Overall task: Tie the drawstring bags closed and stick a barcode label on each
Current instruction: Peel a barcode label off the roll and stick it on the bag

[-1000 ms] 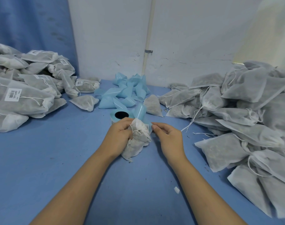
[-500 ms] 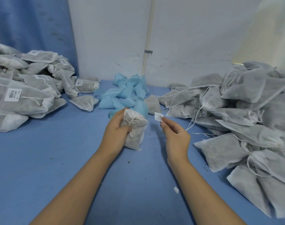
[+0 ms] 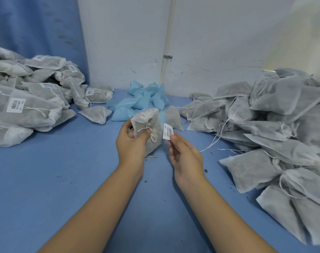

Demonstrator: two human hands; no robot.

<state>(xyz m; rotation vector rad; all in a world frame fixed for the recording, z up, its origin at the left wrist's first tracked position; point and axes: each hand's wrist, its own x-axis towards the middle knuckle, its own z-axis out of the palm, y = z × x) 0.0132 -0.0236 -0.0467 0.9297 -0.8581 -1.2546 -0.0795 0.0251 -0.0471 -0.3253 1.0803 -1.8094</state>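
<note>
Blue table [image 3: 64, 189] against a white wall. Middle of it: drawstring bag [image 3: 153, 125], cord knotted, left hand [image 3: 132, 145] curled tight round its neck. Right hand [image 3: 184, 156] just beside, thumb and fingertip pinching a barcode label [image 3: 168, 131] next to the bag. Labelled bags [image 3: 28, 110] heaped far left, unlabelled ones [image 3: 268, 125] right, blue scraps [image 3: 142, 99] at the back.

We have a single wide-angle view, worn on the head, facing forward and down onto the tabletop [image 3: 51, 189]. It sits close: the left hand [image 3: 132, 143] and right hand [image 3: 186, 157] hover above the tabletop's middle, and the wall [image 3: 119, 42] rises beyond its far edge.
</note>
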